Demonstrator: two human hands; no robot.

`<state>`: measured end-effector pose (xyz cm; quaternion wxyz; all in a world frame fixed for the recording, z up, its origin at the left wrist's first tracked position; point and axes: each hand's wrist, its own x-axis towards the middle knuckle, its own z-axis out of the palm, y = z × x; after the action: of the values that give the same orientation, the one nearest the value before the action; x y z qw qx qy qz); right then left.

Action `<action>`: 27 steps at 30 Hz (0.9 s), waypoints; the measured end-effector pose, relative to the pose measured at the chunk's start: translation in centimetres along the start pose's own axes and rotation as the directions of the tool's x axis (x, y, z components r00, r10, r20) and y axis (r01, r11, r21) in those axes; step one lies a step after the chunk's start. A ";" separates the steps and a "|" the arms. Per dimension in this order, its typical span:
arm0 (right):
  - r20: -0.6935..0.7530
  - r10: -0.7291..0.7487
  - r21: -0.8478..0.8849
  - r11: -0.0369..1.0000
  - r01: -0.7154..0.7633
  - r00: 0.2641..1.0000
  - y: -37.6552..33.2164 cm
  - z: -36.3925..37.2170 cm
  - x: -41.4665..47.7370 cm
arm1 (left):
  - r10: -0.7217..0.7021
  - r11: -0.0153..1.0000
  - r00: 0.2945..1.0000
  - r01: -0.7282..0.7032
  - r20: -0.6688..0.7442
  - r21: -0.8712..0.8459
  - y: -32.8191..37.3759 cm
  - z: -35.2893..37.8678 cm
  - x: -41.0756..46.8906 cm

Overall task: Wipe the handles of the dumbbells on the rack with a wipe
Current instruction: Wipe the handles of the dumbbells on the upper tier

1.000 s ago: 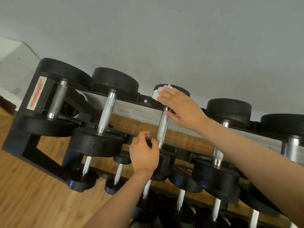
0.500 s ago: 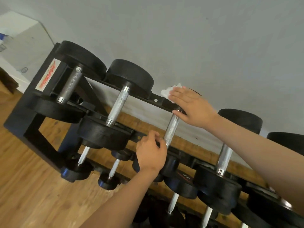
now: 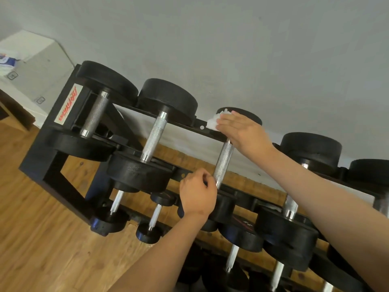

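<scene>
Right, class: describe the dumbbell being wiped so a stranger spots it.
On the top row of the black rack, count from the left end: third dumbbell. Only it has a white wipe at its far end, under the right hand.

Black dumbbell heads [image 3: 168, 95] with silver cross-hatched handles [image 3: 223, 163] on a black rack [image 3: 52, 165]; white wipe [image 3: 213, 122]; white label with red lettering [image 3: 67, 107]; brown wood-grain floor [image 3: 42, 239]; grey wall [image 3: 231, 49].
</scene>
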<state>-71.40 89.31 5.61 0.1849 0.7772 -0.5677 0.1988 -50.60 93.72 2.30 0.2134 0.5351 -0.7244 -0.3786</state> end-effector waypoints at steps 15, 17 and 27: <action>0.229 0.965 0.866 -0.261 -0.427 -0.127 -7.8 -0.1 -1.4 | 0.014 0.995 1.000 -0.016 -0.016 -0.097 0.2 0.4 -0.5; 0.245 0.965 0.877 -0.263 -0.402 -0.094 -7.8 -0.3 -1.6 | 0.015 0.996 1.000 -0.017 -0.019 -0.085 0.4 0.2 -0.5; 0.139 0.990 0.886 -0.105 -0.452 0.041 -7.6 -0.8 -2.1 | 0.018 0.998 1.000 -0.018 -0.008 -0.055 0.5 0.2 -0.2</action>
<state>-64.82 93.60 4.67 -0.1574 0.1215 -0.6677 0.7174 -51.00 94.08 2.54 0.2343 0.5238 -0.7177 -0.3945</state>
